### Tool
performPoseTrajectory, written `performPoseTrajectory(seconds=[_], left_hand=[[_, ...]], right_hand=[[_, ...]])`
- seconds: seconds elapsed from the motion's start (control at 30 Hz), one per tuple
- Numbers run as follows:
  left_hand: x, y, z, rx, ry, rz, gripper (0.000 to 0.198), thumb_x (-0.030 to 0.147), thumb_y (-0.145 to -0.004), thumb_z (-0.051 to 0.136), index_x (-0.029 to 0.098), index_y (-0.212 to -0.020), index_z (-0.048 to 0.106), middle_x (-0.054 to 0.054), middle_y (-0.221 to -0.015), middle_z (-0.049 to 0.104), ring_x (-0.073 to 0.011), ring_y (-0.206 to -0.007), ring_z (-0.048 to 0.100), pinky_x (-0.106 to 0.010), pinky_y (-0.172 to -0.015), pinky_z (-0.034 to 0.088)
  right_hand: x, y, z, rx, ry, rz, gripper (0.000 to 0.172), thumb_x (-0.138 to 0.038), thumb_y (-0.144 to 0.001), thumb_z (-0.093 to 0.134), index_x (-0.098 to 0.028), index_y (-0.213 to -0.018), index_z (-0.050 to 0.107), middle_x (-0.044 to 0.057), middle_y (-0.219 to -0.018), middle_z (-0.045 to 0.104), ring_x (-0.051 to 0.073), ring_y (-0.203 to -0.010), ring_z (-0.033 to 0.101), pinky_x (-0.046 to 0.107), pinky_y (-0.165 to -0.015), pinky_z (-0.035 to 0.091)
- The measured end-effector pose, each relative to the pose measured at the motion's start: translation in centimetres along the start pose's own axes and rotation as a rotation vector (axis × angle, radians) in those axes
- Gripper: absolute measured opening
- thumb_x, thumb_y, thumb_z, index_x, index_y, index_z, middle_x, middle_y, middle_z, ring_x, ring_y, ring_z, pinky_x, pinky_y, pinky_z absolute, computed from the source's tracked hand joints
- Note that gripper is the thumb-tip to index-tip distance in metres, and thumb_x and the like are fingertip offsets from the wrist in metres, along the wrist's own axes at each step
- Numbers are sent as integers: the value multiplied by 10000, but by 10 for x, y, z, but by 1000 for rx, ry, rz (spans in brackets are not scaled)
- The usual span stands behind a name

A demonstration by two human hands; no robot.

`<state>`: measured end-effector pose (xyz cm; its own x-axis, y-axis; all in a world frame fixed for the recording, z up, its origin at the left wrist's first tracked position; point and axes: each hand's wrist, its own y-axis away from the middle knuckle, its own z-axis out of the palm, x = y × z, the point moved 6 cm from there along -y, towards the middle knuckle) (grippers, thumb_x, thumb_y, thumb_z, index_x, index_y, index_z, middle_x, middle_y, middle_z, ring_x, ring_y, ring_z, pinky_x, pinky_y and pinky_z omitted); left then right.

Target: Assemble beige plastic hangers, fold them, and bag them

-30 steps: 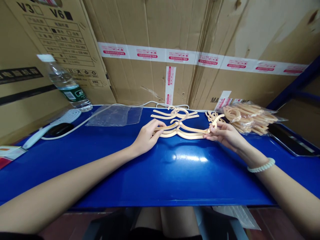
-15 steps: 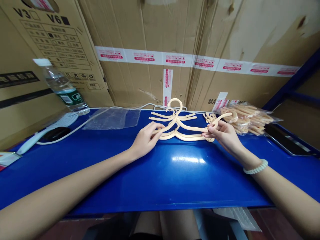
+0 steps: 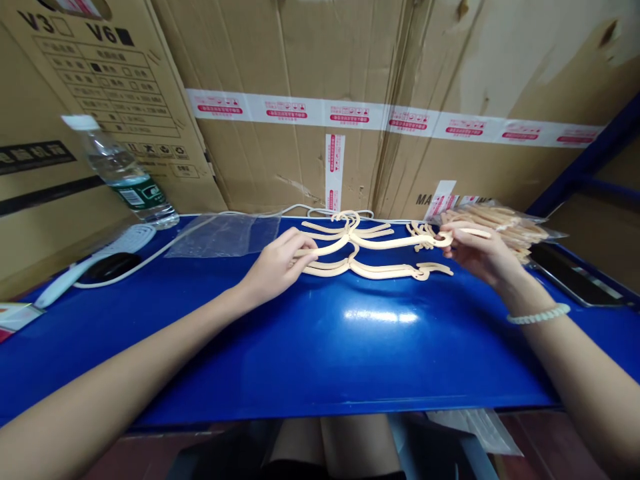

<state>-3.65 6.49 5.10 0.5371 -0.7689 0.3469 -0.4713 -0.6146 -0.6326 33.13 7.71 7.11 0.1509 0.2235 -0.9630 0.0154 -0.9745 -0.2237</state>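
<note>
Near the far left corner of the bench [image 3: 300, 353], a water bottle [image 3: 127, 177] and a pale brush [image 3: 113, 250] are seen. A clear plastic bag [image 3: 225, 235] is laid along the far edge. One arm of a beige hanger [image 3: 387, 243] is pinched in the left hand [image 3: 273, 268]; near the far edge's middle, it is spanned between both hands, its other end gripped by the right hand [image 3: 487, 255]. Toward the far right corner, bagged beige pieces [image 3: 515, 233] are piled.

The hands [image 3: 273, 269] partly hide the hanger [image 3: 385, 245] held between them
</note>
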Motion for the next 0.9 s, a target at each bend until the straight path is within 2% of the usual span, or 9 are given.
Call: performPoseTrajectory(seconds=[0.1, 0.2, 0.3, 0.4, 0.47, 0.63, 0.9], left_hand=[[-1, -2, -5, -79, -115, 80, 149, 278, -1019, 515, 174, -953, 600, -62, -950, 639, -209, -885, 566, -339, -813, 449], [-4, 0, -1, -186, -213, 125, 163, 283, -1030, 496, 177, -962, 600, -60, -957, 655, -214, -886, 563, -341, -795, 444], [-9, 4, 7, -279, -250, 134, 156, 285, -1031, 495, 186, -983, 606, -47, -960, 660, -205, -886, 594, -323, -758, 452], [-8, 8, 13, -353, -281, 158, 125, 278, -1015, 524, 199, -985, 615, -39, -981, 678, -207, -912, 615, -316, -751, 459], [-6, 9, 16, -400, -295, 161, 103, 260, -1006, 534, 204, -983, 617, -35, -984, 685, -207, -916, 627, -310, -743, 463], [-3, 11, 19, -478, -291, 132, 139, 223, -1011, 493, 211, -1003, 632, -28, -993, 685, -193, -902, 651, -300, -746, 482], [-8, 12, 20, -411, -313, 147, 176, 234, -1009, 463, 216, -960, 631, -44, -982, 667, -202, -896, 632, -291, -693, 471]], right_hand=[[-3, -2, -13, -58, 168, 27, 362, -538, -637, 877, -270, -846, 751, 59, -816, 724, 226, -705, 652, 405, -660, 563], [-5, -2, -15, -200, 397, 44, 443, -574, -651, 874, -225, -903, 770, 79, -849, 747, 238, -762, 679, 408, -743, 556], [-7, 0, -9, -362, 555, 25, 503, -614, -699, 834, -183, -948, 768, 94, -888, 756, 246, -817, 684, 391, -775, 537], [-1, 4, 1, -533, 667, 46, 490, -644, -737, 787, -180, -892, 769, 91, -885, 762, 256, -844, 686, 390, -796, 529], [5, 4, 5, -599, 750, 55, 498, -663, -743, 767, -180, -861, 770, 88, -882, 765, 258, -841, 681, 392, -799, 521], [15, 3, 5, -641, 899, 46, 551, -706, -751, 720, -175, -885, 785, 88, -850, 752, 241, -783, 648, 366, -726, 487], [12, 0, 6, -567, 937, -20, 511, -699, -769, 693, -203, -856, 781, 79, -828, 749, 253, -772, 652, 365, -709, 474]])
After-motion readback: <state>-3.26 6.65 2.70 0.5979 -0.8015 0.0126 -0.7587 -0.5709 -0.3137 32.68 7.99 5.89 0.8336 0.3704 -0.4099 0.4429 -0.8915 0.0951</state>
